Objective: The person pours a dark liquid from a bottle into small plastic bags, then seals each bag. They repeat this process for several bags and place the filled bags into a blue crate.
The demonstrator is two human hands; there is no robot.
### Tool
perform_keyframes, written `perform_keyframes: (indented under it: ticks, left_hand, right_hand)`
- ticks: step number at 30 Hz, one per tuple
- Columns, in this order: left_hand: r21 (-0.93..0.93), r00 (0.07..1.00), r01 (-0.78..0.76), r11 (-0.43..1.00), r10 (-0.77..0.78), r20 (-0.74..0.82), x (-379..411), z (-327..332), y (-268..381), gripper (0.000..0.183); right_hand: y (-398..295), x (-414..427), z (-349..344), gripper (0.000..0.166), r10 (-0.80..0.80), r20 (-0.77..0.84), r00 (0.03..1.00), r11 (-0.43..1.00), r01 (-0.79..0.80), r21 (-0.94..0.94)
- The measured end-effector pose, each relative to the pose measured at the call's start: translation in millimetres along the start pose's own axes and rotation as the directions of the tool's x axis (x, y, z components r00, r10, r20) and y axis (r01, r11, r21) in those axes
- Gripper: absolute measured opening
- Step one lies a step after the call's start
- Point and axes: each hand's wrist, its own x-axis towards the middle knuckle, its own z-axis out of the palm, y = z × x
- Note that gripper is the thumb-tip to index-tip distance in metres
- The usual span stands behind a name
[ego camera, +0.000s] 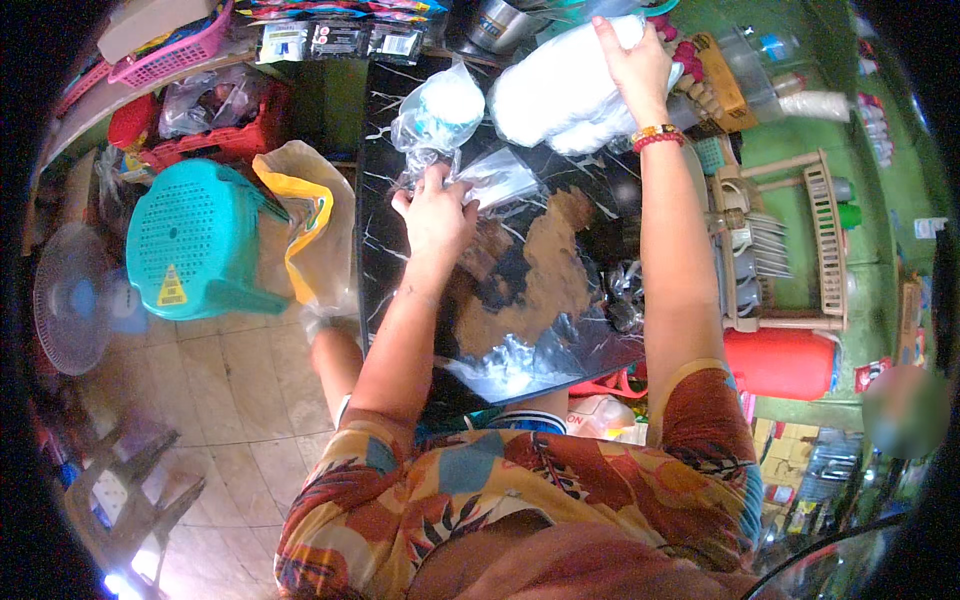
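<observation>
My left hand [435, 210] rests on the black marble-patterned tabletop, fingers spread over the crumpled neck of a clear plastic bag [442, 105] with white contents. Whether the fingers pinch the plastic cannot be made out. Beside them lies a flat stack of clear plastic bags [502, 178]. At the far right of the table, my right hand [637, 71] grips a large white plastic-wrapped bundle [559, 86], thumb on top. What the bundle contains is hidden. Brown worn patches [555, 255] mark the tabletop between my forearms.
A teal plastic stool [191, 240] and a yellow-edged sack [307, 217] stand left of the table. Behind them is a red crate [225, 142]. Sachets [341, 37] hang at the back. A beige dish rack [821, 240] is at right, near a red container [784, 364].
</observation>
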Motion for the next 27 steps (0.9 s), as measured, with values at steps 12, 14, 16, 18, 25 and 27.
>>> perform_keyframes:
  ticks: [12,14,16,18,25,27]
  left_hand:
    - [0.017,0.998,0.027,0.999,-0.028,0.053,0.1,-3.1,0.6,0.026]
    - [0.030,0.999,0.027,0.999,-0.028,0.037,-1.3,-3.5,-0.4,0.027]
    - [0.012,1.000,-0.006,1.000,0.006,0.013,-2.6,-1.4,0.0,0.029]
    - [0.010,1.000,-0.025,1.000,0.025,-0.001,-4.1,-0.9,1.6,0.033]
    - [-0.009,0.997,0.010,1.000,-0.011,-0.078,8.3,5.5,-8.8,0.056]
    - [-0.043,0.994,-0.039,0.998,0.035,-0.102,13.7,9.7,-18.4,0.058]
  right_hand:
    - [-24.2,-4.1,-32.5,0.036,-0.154,-0.182,0.971,0.984,0.133,-0.121]
    - [-33.4,-23.3,-28.4,0.069,0.007,-0.025,1.000,0.988,-0.003,0.156]
    - [-19.4,-37.6,-15.1,0.074,0.148,-0.086,0.985,0.985,-0.139,0.105]
    - [-17.5,-38.0,-17.4,0.078,0.198,-0.056,0.979,0.969,-0.187,0.165]
    - [-3.9,-35.3,11.7,0.072,0.113,0.006,0.994,0.906,-0.106,0.409]
    - [2.6,-23.4,13.1,0.071,0.082,0.376,0.923,0.934,-0.203,0.294]
